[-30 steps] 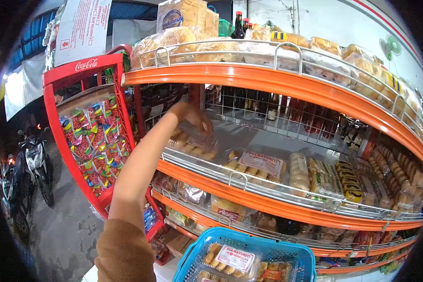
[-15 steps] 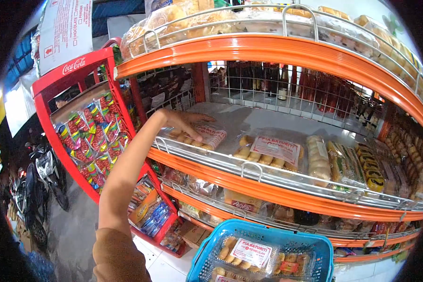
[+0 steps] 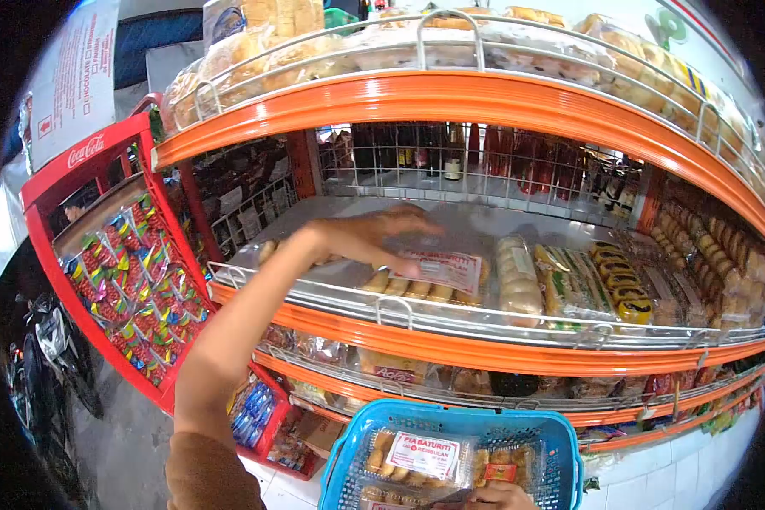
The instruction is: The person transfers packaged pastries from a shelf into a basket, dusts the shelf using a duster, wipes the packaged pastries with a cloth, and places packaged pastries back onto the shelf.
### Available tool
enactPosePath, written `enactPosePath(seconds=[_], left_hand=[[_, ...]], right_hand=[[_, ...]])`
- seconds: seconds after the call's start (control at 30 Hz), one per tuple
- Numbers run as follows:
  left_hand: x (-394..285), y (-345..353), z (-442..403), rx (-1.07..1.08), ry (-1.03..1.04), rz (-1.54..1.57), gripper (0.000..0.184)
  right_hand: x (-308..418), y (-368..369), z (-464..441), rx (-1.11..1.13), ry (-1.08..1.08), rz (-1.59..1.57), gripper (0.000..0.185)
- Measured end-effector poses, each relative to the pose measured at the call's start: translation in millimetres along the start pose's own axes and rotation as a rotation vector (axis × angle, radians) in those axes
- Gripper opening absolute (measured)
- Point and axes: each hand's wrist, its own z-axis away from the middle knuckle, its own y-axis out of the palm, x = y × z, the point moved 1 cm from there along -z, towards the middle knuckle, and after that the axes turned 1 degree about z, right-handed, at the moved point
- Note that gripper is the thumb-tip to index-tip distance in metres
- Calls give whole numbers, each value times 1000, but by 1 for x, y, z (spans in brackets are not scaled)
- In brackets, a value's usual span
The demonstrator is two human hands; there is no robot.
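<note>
My left hand (image 3: 382, 240) reaches over the middle shelf with fingers spread, its thumb side at a clear pack of pastries (image 3: 442, 272) with a red-and-white label. Whether it presses on the pack cannot be made out. Behind my wrist, another pastry pack (image 3: 269, 252) is mostly hidden. At the bottom of the view, my right hand (image 3: 500, 495) is closed over the blue basket (image 3: 361, 425), seemingly around its dark handle (image 3: 457, 500). Inside the basket lie a labelled pastry pack (image 3: 416, 457), a smaller pack with a red label (image 3: 503, 470) and another labelled pack partly cut off.
A wire rail (image 3: 395, 311) runs along the shelf's orange front edge. Right of the pastries stand a pack of pale round buns (image 3: 517, 276) and other wrapped baked goods (image 3: 620, 280). Bread fills the top shelf. A red Coca-Cola rack (image 3: 85, 157) with snack packets stands left.
My left hand has moved right along the shelf, from the leftmost pastry pack to the adjacent labelled one. More of my right hand shows at the basket. The camera view has turned right.
</note>
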Motion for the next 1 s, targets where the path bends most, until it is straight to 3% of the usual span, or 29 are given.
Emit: enactPosePath(seconds=[0.03, 0.1, 0.17, 0.27, 0.33, 0.47, 0.57, 0.63, 0.77, 0.83, 1.0], left_hand=[[-10, 3, -8, 4, 5, 6, 76], [-22, 9, -20, 243, -131, 212, 73], [-9, 11, -24, 228, -114, 250, 74], [-11, 10, -23, 152, -263, 148, 80], [-20, 2, -24, 181, -533, 8, 90], [-5, -1, -41, 187, -597, -174, 105], [4, -4, -56, 163, -645, -181, 101], [6, -7, -63, 224, -883, -66, 92], [1, -3, -63, 113, -842, -105, 85], [3, 5, -60, 157, -938, 115, 82], [-4, 19, -63, 45, -875, 193, 75]], right_hand=[[-2, 2, 2, 11, -14, -14, 26], [-3, 6, 3, -45, -20, -34, 28], [-5, 3, 1, -70, -59, -68, 30], [-4, 0, 4, -76, -30, -74, 32], [-4, -2, 3, -88, -20, -76, 32], [-3, -5, 5, -109, -17, -65, 32], [-2, -8, 5, -111, 0, -54, 32], [-1, -10, 5, -98, 4, -41, 32], [0, -10, 8, -126, 6, -34, 34], [1, -10, 8, -120, 19, -42, 34], [0, -6, 9, -109, 2, -77, 32]])
